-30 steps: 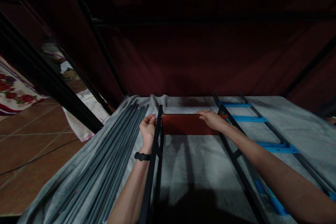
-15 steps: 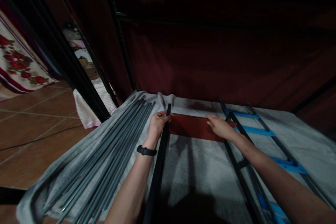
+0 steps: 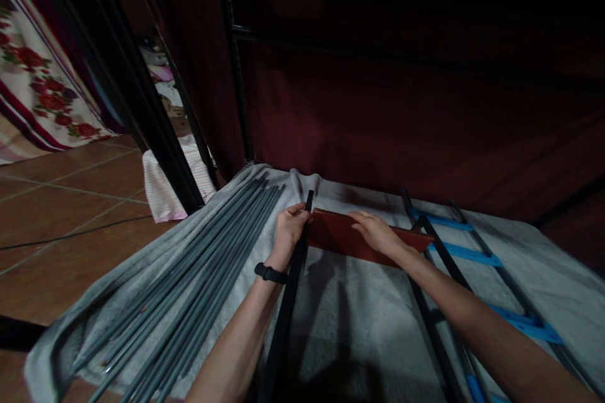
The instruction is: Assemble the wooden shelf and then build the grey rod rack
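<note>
My left hand (image 3: 289, 231), a dark band on its wrist, is closed round the upper end of a long black bar (image 3: 293, 283), at the left end of a reddish-brown board (image 3: 331, 233). The board stands on edge, spanning from this bar to a second black bar (image 3: 447, 252) on the right. My right hand (image 3: 373, 231) grips the board's upper edge near its middle, fingers over the top. The palm hides part of the board. Whether the board's left end sits in the bar or only touches it, I cannot tell.
Several grey rods (image 3: 222, 252) lie in a bundle on the grey blanket (image 3: 359, 302), left of my arms. Right of the board are black rails with blue crosspieces (image 3: 472, 254). A dark red curtain (image 3: 378, 119) hangs behind. A black post (image 3: 155, 119) stands at left over the tiled floor (image 3: 70, 220).
My right hand has shifted left along the board's upper edge. The board's right end now sits lower and more tilted. My left hand keeps its hold on the bar; the view has turned slightly left.
</note>
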A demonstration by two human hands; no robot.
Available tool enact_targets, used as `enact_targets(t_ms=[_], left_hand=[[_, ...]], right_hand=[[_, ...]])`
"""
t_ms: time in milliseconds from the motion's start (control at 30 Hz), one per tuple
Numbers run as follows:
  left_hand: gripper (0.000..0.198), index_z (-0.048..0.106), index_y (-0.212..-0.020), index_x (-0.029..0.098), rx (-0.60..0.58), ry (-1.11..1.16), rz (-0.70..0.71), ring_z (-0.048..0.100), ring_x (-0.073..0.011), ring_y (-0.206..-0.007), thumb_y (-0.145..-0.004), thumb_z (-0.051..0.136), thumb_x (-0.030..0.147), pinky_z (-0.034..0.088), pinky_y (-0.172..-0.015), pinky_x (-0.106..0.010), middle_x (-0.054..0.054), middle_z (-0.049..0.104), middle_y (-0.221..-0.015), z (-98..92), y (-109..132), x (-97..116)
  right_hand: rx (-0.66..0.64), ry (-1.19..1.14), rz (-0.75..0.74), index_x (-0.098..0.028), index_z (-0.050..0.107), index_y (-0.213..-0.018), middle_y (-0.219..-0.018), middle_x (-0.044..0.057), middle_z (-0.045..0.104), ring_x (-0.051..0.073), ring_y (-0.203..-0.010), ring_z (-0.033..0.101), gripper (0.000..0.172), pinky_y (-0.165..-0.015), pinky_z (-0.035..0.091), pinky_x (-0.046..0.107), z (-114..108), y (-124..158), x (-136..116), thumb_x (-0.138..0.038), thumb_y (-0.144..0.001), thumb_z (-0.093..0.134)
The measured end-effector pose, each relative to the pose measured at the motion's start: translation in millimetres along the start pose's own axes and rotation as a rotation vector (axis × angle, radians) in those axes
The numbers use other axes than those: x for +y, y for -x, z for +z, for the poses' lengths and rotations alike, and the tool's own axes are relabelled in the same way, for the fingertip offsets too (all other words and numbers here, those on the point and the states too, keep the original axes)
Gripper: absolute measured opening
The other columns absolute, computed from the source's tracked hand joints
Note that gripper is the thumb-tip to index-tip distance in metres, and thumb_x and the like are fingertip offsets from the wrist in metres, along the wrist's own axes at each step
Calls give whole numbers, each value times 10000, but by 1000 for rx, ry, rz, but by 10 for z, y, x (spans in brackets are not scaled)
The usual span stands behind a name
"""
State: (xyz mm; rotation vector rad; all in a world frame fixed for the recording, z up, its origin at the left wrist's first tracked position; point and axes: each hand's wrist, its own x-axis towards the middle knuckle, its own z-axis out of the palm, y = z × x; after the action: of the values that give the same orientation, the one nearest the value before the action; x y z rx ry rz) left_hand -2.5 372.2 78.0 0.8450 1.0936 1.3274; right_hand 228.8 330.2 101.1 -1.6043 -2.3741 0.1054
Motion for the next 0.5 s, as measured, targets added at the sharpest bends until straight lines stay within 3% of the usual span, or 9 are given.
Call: enact_targets(t_ms=[400,500], left_hand=[[434,717,-1035,104,11,-101,45,562,-96,-501,-605,659,124,418,-504,-197,-3,678,-632,-15,33,35],[400,730,-1005,113,-33,-92,76,569,-99,-515,-609,670,133,419,-511,-198,-8,694,-667,-24,52,27]], right_hand=[[18,-11,14,-204,552,-1320,-1072,86,635,208,-995,606,381,-876,460,312,23,33,14,-209,-955,442],[23,-21,-2,-217,549,-1322,-1086,86,635,211,-1012,604,385,-896,460,328,28,49,24,-209,-957,426]])
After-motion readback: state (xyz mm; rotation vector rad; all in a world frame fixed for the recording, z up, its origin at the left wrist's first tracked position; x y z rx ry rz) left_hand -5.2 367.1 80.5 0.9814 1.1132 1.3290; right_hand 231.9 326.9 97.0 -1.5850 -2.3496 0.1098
